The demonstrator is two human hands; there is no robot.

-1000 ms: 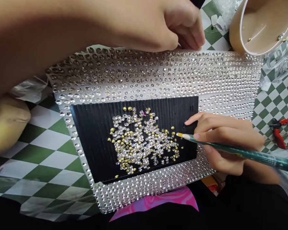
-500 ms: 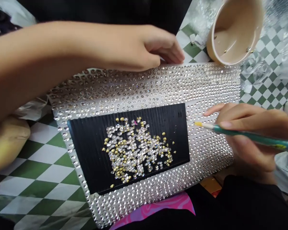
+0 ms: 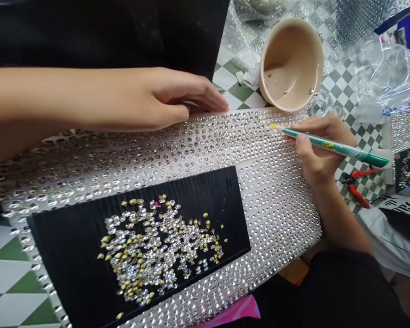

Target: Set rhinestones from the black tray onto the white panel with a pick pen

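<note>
At your left, the black tray (image 3: 71,255) lies on the sheet with stone rows (image 3: 276,196), and the loose stones (image 3: 164,250) are gathered on it, some with the golden back up. Better not to jolt the sheet, because they could roll off. Further along, your left hand (image 3: 181,95) rests at the far edge of the sheet, fingers bent; whether they pinch this edge, I cannot tell. A light, even pressure should hold it flat. Next comes the beige cup (image 3: 304,50), by the same edge; I would give it some room. At the right, your right hand (image 3: 317,157) grips the green pen (image 3: 338,146) between thumb and fingers, its yellow tip over the rows. A relaxed hold should help you to aim exactly.
</note>
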